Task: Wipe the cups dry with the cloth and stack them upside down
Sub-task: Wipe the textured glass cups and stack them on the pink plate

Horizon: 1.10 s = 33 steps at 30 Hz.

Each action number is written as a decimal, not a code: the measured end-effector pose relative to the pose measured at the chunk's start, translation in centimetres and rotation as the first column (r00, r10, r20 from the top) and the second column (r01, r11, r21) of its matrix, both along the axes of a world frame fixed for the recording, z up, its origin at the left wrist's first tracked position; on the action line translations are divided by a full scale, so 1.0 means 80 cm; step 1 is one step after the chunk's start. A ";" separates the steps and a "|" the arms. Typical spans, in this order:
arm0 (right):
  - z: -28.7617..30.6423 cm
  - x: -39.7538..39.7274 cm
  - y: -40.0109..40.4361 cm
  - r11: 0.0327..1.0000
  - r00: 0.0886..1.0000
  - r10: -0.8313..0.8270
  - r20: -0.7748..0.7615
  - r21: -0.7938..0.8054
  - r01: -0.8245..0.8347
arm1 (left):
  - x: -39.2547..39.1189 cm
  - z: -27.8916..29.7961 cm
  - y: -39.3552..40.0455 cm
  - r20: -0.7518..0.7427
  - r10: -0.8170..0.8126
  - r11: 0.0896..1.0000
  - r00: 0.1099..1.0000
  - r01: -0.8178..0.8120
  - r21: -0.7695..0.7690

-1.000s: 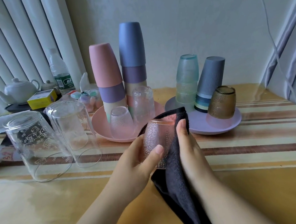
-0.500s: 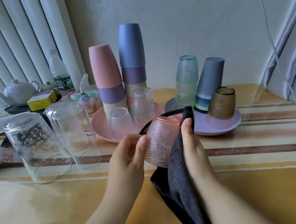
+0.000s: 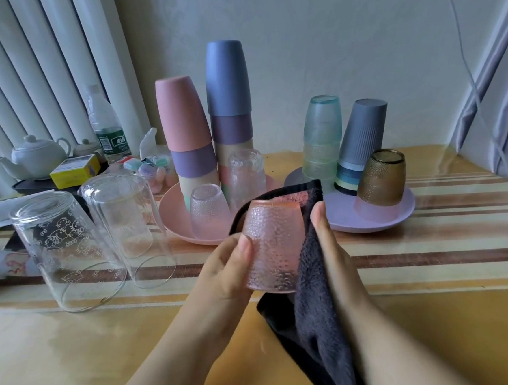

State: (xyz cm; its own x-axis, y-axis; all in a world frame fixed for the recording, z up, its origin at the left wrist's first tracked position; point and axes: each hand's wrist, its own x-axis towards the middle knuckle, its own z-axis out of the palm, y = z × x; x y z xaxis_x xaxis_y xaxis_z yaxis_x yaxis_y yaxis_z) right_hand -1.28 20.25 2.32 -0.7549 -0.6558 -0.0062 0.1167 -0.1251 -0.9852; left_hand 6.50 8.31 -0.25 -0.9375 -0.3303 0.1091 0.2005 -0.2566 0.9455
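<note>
My left hand (image 3: 222,272) has turned the bumpy pink glass cup (image 3: 273,246) while my right hand (image 3: 330,247) presses the dark fluffy cloth (image 3: 311,293) on it, so drying goes on.

A white teapot (image 3: 35,156) and yellow box (image 3: 75,171) sit far left — water bottle (image 3: 106,127) just behind.

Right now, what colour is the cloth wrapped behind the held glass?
Black, a fluffy towel cloth; the head view shows it.
</note>
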 end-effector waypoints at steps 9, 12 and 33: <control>-0.001 0.003 -0.009 0.989 0.969 -0.140 -0.203 0.023 0.148 | -0.004 -0.001 0.001 0.019 0.337 0.939 0.941 -0.334 -0.081; 0.004 0.006 -0.005 0.977 0.953 -0.173 -0.248 0.076 0.198 | -0.001 -0.002 0.008 -0.093 0.413 0.830 0.906 -0.416 -0.371; -0.019 -0.020 -0.016 0.938 0.920 -0.162 -0.356 0.235 0.256 | 0.005 0.002 -0.017 -0.004 0.220 0.948 0.975 -0.215 -0.234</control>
State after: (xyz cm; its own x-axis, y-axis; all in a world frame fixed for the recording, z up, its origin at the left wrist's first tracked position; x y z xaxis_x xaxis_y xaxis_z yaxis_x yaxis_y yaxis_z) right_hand -2.85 18.99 0.79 -0.8643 -0.4911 0.1087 -0.2158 0.1669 -0.9621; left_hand 6.92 6.98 -0.09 -0.8486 -0.4946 0.1875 0.2058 0.0177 0.9784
